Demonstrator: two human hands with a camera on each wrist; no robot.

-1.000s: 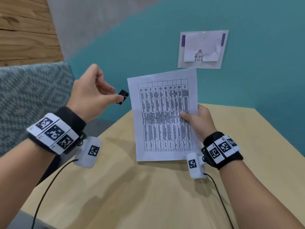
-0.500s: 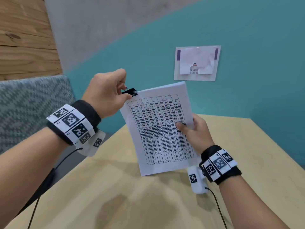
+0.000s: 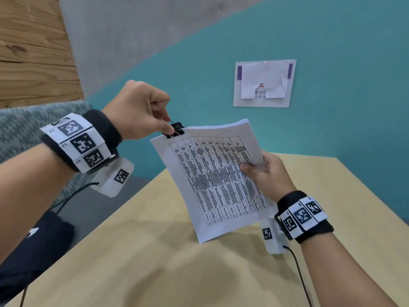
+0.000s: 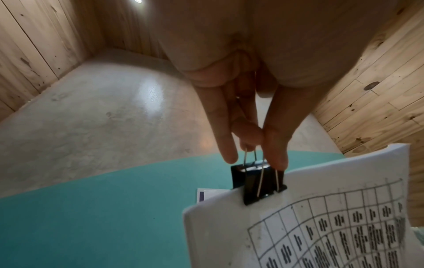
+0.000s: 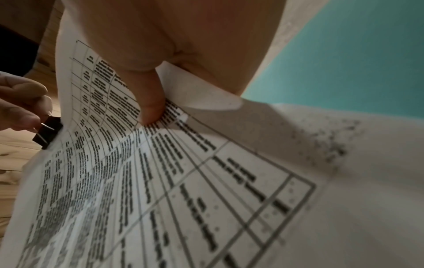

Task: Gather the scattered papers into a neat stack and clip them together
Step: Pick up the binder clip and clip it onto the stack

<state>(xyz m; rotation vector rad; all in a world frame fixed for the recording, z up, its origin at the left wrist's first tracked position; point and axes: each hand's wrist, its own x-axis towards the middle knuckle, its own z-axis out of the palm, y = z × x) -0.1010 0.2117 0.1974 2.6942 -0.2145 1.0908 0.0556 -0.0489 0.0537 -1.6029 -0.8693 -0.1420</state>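
A stack of white papers [image 3: 212, 180] printed with a table is held up above the table, tilted. My right hand [image 3: 265, 173] grips its right edge, thumb on the front sheet [image 5: 151, 108]. A black binder clip [image 3: 174, 130] sits over the stack's top left corner [image 4: 257, 183]. My left hand [image 3: 141, 111] pinches the clip's wire handles [image 4: 250, 156] between thumb and fingers. In the right wrist view the binder clip [image 5: 47, 133] shows at the left edge of the papers [image 5: 160, 181].
A light wooden table [image 3: 199, 273] lies below the hands. A teal wall [image 3: 343, 85] carries a taped paper notice [image 3: 264, 83]. A grey patterned seat [image 3: 22, 120] stands at the left. Cables hang from both wrists.
My left hand brought the clip from beside the papers to their top left corner, where the clip now sits over the edge. The stack tilted and moved a little lower and right.
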